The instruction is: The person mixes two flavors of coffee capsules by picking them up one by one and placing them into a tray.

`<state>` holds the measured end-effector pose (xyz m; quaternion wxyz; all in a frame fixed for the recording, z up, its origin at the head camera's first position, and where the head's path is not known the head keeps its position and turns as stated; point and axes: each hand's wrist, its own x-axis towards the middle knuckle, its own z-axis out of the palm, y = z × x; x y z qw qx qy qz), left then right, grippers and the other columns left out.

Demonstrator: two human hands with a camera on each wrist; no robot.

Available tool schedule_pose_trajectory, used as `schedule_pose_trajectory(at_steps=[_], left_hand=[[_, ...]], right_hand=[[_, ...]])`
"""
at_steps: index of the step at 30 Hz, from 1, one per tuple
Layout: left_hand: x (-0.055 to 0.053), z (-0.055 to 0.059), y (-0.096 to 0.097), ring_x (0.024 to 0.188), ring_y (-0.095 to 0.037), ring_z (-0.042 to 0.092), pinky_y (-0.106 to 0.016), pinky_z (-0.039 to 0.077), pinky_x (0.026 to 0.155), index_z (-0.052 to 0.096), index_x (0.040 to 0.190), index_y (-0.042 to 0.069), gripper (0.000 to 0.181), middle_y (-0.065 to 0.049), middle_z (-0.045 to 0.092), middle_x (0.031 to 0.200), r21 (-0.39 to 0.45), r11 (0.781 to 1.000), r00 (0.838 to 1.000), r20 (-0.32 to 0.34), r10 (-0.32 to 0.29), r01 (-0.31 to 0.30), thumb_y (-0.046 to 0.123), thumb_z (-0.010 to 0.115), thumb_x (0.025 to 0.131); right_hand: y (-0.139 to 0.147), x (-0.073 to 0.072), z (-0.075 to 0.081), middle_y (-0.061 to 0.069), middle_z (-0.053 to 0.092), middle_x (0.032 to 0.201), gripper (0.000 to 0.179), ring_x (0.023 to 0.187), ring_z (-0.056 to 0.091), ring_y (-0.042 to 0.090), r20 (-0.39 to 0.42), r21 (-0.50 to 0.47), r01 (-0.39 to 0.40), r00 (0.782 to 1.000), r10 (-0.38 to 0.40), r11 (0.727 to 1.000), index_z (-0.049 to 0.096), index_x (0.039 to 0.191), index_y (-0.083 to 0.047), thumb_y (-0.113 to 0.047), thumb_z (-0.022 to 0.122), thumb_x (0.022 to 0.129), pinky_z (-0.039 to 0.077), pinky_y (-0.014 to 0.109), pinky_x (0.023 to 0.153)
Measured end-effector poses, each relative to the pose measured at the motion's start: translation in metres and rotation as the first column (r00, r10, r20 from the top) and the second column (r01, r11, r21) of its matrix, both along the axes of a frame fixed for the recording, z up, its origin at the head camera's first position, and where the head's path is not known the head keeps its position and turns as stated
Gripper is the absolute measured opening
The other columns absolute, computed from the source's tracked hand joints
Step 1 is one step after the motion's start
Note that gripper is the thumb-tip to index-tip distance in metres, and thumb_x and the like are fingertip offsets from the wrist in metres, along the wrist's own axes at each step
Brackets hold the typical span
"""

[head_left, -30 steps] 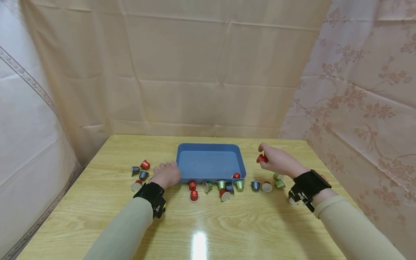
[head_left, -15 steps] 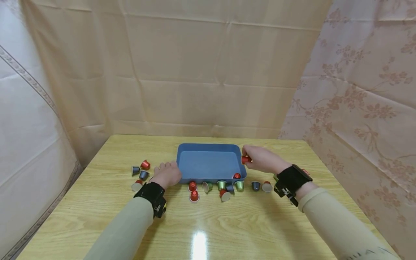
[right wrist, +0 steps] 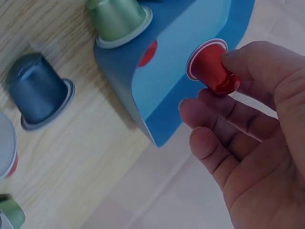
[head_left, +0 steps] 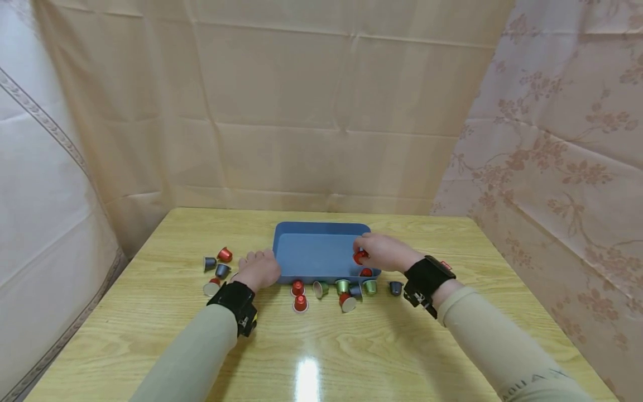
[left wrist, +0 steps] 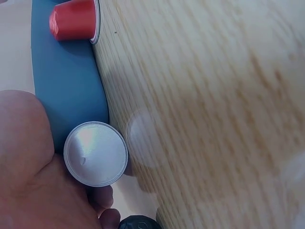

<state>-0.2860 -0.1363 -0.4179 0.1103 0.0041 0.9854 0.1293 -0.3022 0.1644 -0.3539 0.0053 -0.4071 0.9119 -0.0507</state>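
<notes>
- Red pod [right wrist: 212, 67] pinched by the right hand [right wrist: 267, 157] above the tray [head_left: 313, 248].
- Whether the left hand [head_left: 258, 269] is closed round the white-lidded pod [left wrist: 95, 153] cannot be told.

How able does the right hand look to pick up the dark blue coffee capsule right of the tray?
Probably not yet: the right hand pinches a red coffee capsule over the blue tray; otherwise the way to the uncovered dark blue capsule looks free.
</notes>
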Motion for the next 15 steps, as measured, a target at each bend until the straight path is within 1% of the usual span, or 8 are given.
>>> schedule_pose_trajectory(at_steps=[5, 10, 15], left_hand=[[0.0, 0.0, 0.0, 0.09, -0.034, 0.036, -0.048, 0.025, 0.079, 0.044, 0.097, 0.002, 0.022, -0.015, 0.043, 0.093, -0.006, 1.0, 1.0, 0.005, -0.006, 0.006, 0.019, 0.029, 0.096], [-0.001, -0.001, -0.001, 0.091, -0.034, 0.036, -0.048, 0.026, 0.08, 0.045, 0.098, 0.002, 0.023, -0.015, 0.044, 0.094, -0.001, 1.0, 1.0, 0.002, -0.003, 0.003, 0.019, 0.029, 0.096], [-0.001, -0.003, 0.0, 0.09, -0.035, 0.036, -0.048, 0.026, 0.08, 0.045, 0.098, 0.002, 0.022, -0.015, 0.044, 0.093, 0.0, 1.0, 1.0, 0.0, 0.002, -0.002, 0.019, 0.03, 0.096]], right_hand=[[-0.007, -0.002, -0.007, 0.004, 0.056, 0.091, 0.011, 0.078, 0.05, 0.014, 0.043, 0.016, 0.007, 0.999, -0.007, 1.0, 0.063, 0.099, -0.009, -0.011, 0.062, 0.088, 0.045, 0.03, 0.07], [-0.012, -0.003, -0.012, 0.004, 0.057, 0.092, 0.013, 0.08, 0.052, 0.014, 0.081, 0.017, 0.017, 0.997, -0.018, 1.0, 0.065, 0.101, -0.009, -0.013, 0.061, 0.089, 0.045, 0.031, 0.071], [-0.017, -0.004, -0.018, 0.004, 0.057, 0.092, 0.013, 0.079, 0.05, 0.014, 0.098, 0.024, 0.007, 0.995, -0.009, 1.0, 0.066, 0.101, -0.01, -0.014, 0.059, 0.091, 0.044, 0.031, 0.07]])
